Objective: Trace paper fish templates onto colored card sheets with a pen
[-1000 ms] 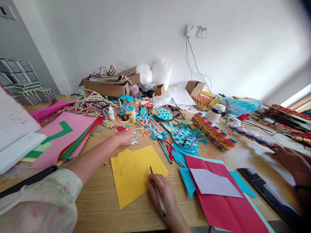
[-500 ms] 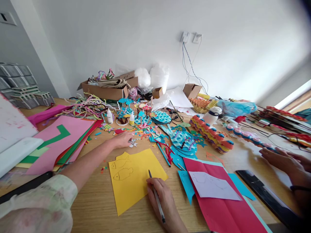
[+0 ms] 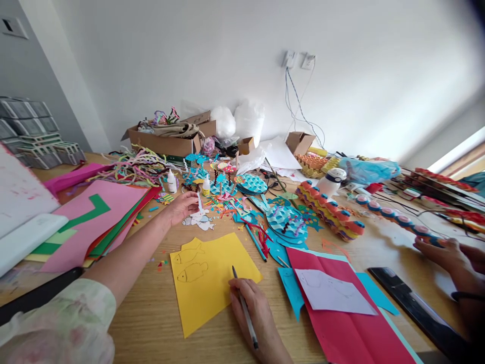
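Note:
My left hand [image 3: 182, 208] pinches a small white paper cutout [image 3: 199, 203] and holds it up over the table. Below it lie white fish cutouts [image 3: 202, 221] with drawn lines. In my right hand [image 3: 253, 308] is a pen [image 3: 245, 312], its tip pointing away from me over the right part of the yellow paper [image 3: 215, 298]. Two fish outlines are drawn on that sheet's upper left.
Another person's hands [image 3: 441, 253] hold a painted egg-carton strip [image 3: 397, 218] at the right. Red paper [image 3: 341, 328] bears a white drawing [image 3: 333, 293]. Coloured sheets [image 3: 87, 202] lie left; glue bottles [image 3: 172, 182], scraps and a cardboard box [image 3: 162, 145] stand farther back.
My left hand has risen slightly and moved left, lifting a white cutout off the table. The other person's hands have picked up the near end of the egg-carton strip.

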Demonstrator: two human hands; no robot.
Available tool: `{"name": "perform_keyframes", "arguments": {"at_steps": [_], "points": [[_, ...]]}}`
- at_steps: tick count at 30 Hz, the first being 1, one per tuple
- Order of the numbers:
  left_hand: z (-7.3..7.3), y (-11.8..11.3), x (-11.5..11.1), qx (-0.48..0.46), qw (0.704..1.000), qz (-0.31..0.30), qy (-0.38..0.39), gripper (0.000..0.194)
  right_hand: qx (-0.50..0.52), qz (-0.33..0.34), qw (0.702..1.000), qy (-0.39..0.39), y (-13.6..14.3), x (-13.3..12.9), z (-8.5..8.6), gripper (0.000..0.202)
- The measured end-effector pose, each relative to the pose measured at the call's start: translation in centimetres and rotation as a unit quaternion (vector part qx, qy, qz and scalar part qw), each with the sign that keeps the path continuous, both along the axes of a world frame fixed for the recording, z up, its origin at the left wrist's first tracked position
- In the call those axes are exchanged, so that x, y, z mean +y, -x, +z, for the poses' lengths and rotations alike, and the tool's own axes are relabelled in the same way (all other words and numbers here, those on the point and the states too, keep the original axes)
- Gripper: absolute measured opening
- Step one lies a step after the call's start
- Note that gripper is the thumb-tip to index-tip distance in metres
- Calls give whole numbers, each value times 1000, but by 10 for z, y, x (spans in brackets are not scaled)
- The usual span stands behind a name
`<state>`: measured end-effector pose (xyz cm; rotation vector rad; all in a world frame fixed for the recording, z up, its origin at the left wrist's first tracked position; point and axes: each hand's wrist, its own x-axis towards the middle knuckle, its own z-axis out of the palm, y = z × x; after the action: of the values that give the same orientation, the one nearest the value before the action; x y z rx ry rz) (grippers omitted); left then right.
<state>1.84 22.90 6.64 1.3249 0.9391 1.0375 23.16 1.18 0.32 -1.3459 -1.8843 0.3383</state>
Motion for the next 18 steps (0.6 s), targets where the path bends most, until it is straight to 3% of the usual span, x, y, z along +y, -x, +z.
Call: {"name": "perform_keyframes", "arguments": {"at_steps": [5, 8, 12, 15, 18], "points": [[17, -3, -24, -47, 999, -25, 8, 27, 14, 1, 1000, -4, 0, -1, 4, 19], [23, -11, -54, -13, 998, -61, -5, 20, 54, -7, 998, -12, -3, -4, 7, 16], [20, -23, -103, 80, 992, -73, -67, 19, 157, -50, 986, 23, -4, -7, 14, 17], [13, -26, -134, 322, 912, -59, -249, 30, 259, -72, 961, 67, 4, -3, 24, 24], [7, -26, -153, 417, 856, -60, -301, 40, 282, -52, 954, 90, 17, 7, 35, 17]]}}
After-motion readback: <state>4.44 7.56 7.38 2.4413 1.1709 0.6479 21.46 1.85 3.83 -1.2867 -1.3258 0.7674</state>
